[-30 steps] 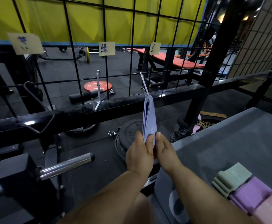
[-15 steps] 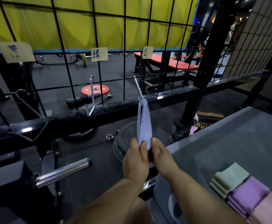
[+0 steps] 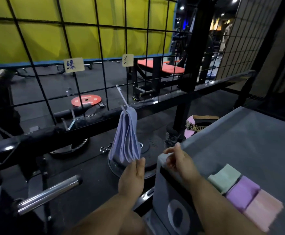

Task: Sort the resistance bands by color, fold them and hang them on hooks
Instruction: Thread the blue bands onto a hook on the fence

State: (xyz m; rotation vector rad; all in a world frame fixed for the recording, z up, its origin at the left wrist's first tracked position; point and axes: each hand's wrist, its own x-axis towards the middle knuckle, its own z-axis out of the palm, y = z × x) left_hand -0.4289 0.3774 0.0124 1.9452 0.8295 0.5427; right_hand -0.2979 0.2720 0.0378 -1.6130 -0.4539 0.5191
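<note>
Folded lavender-blue resistance bands (image 3: 127,135) hang from a white wire hook (image 3: 122,96) at frame centre.
I see my left hand (image 3: 133,178) and right hand (image 3: 180,160) both open, empty, just below them.

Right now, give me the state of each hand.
Left hand: open, holding nothing, fingertips just below the blue bands hanging on the hook.
Right hand: open, empty, over the corner of the grey table.
</note>
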